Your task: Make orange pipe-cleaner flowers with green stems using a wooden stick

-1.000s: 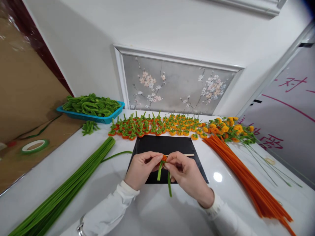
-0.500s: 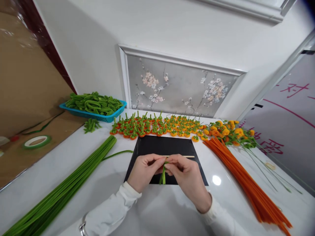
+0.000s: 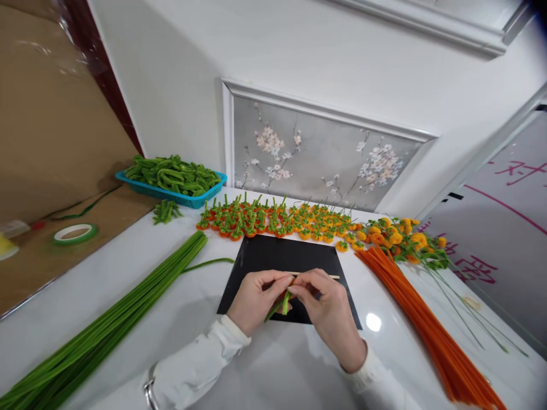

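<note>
My left hand (image 3: pixel 256 300) and my right hand (image 3: pixel 327 304) meet over the front edge of a black mat (image 3: pixel 285 259). Both pinch a small orange piece with green pipe-cleaner stems (image 3: pixel 280 303); the green ends hang down and to the left between my fingers. The orange part is mostly hidden by my fingertips. A thin wooden stick (image 3: pixel 329 277) lies on the mat just behind my right hand.
A bundle of long green pipe cleaners (image 3: pixel 115 322) lies at left, orange ones (image 3: pixel 421 322) at right. Rows of finished orange and yellow pieces (image 3: pixel 282 223) line the back. A blue tray of green pieces (image 3: pixel 173 179) and a tape roll (image 3: pixel 74 233) sit far left.
The two green ends, first spread apart and pointing down, have been brought together and now slant to the left. My hands stay joined over the mat's front edge.
</note>
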`<state>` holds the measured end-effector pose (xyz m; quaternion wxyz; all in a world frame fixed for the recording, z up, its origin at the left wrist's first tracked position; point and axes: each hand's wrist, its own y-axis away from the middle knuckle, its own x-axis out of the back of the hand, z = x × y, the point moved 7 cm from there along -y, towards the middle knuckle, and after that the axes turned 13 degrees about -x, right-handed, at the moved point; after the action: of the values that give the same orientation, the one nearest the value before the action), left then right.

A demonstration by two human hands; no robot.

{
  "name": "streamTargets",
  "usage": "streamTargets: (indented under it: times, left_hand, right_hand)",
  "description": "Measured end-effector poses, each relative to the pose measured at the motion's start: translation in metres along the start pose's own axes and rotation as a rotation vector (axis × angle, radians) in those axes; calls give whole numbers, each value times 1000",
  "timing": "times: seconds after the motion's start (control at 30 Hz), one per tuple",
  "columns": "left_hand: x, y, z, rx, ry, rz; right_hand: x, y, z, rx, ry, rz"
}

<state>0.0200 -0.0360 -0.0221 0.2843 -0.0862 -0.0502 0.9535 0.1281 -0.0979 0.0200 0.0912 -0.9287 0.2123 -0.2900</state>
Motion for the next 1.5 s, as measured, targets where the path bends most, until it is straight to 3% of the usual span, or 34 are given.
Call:
streamTargets:
  times: [0.1,0.23,0.3,0.37,0.43,0.5,0.57,0.7,0.87,1.03,1.33,1.5]
  left_hand:
    - [-3,1,-3,39,0,-73]
    - [-12,2,-3,94,51,-245]
    - [-13,3,0,84,50,-268]
    - [-9,2,4,42,-1,-217]
    - [-2,0,12,-69,-159,-137]
    - [4,1,27,-263,-402,-71]
    - [3,4,41,-470,-598,-49]
    - [-2,8,49,-674,-675,-83]
    - [-5,11,48,-728,-662,-126]
    - [-4,9,44,-617,-640,-118]
    - [-4,0,28,-372,-546,-162]
    - [-4,0,10,-152,-397,-207]
  right_hand:
    - [0,3,-8,141,92,8]
    - [-4,12,-24,471,278,-60]
    - [0,11,-23,493,250,-90]
    - [5,3,-13,315,102,-121]
    - [1,-3,6,4,-101,-218]
    - [-13,-1,23,-295,-308,-366]
    - [-28,6,29,-458,-473,-509]
    - [-40,10,29,-543,-680,-581]
    - [-37,9,30,-573,-675,-566]
    - [-28,5,23,-390,-331,-469]
    - [-11,13,-14,383,658,-154]
    - [-15,18,-21,499,871,-102]
